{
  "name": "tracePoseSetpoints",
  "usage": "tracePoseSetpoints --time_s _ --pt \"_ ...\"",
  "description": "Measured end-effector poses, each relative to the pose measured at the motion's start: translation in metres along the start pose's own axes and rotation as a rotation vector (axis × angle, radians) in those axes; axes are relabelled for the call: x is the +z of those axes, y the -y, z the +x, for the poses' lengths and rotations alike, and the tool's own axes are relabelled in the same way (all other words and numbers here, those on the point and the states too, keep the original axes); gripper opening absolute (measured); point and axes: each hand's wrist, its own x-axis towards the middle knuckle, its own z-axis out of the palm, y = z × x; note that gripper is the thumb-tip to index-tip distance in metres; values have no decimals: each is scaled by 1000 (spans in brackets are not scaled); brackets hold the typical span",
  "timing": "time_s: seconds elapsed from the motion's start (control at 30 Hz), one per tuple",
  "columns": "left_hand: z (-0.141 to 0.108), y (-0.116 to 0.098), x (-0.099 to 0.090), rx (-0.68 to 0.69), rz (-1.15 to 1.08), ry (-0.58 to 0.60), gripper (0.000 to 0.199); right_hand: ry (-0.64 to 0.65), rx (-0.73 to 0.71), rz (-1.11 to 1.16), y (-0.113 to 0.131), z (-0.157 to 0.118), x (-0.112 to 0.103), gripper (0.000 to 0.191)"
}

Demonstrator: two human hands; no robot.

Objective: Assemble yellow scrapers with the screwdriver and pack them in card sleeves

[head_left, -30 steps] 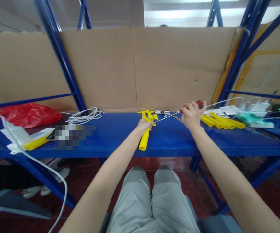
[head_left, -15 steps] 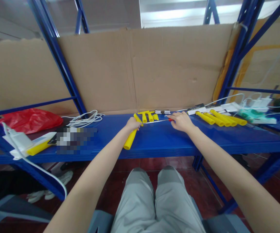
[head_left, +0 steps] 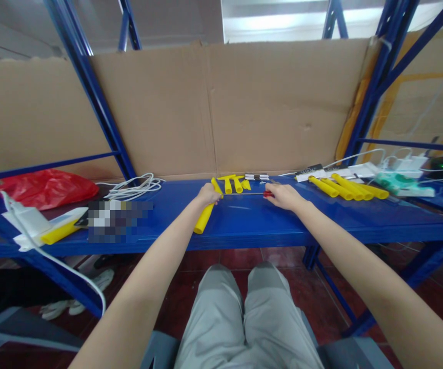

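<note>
Yellow T-piece (head_left: pixel 203 221): 1, at centre-left of the blue shelf (head_left: pixel 175 212); long tube slanting down and leftward to the front edge, top end pointing to the back.
Left hand (head_left: pixel 207 195): fingers wrapped around the T-piece just below its top; the tube's lower length projects free beneath the grip.
Red-handled screwdriver (head_left: pixel 268 194): 1, laid across the space between the 2 hands; shaft nearly parallel to the front edge.
Right hand (head_left: pixel 283 196): fingers curled closely about the handle; thumb placement too small to tell.
Meeting of axes: shaft runs crosswise to the slanting tube, its far end reaching the T-piece beside the left hand, handle end at the right; whether the tip is seated inside or merely against the piece, cannot be told.
Yellow short pieces (head_left: pixel 228 186): 3, near the back, just behind the shaft.
Black-and-white item (head_left: pixel 257 177): 1, right of those pieces.
Yellow tubes (head_left: pixel 345 191): about 5, side by side, well right of the right hand.
Cardboard panel (head_left: pixel 152 113): upright behind the shelf.
</note>
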Motion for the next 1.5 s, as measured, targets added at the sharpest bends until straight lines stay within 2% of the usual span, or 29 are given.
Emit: tracePoseSetpoints --time_s 0.27,0.6,0.7,0.8,0.97,1.27,1.5 --pt "-1 -4 1 -87 -15 22 1 -6 -2 7 -1 0 1 15" --pt "1 -2 4 -53 15 34 11 -39 13 34 -4 -2 0 27" --pt "6 1 6 -17 103 25 13 -13 2 66 -2 -1 0 28" --pt "10 3 7 17 259 14 17 9 54 68 -1 0 1 23" --pt "7 -1 7 52 381 -2 30 15 90 86 -2 1 1 14" --pt "6 0 3 6 288 28 22 29 40 197 -3 0 3 20" --pt "4 -2 3 -10 312 -6 21 -6 36 201 -4 2 4 12"
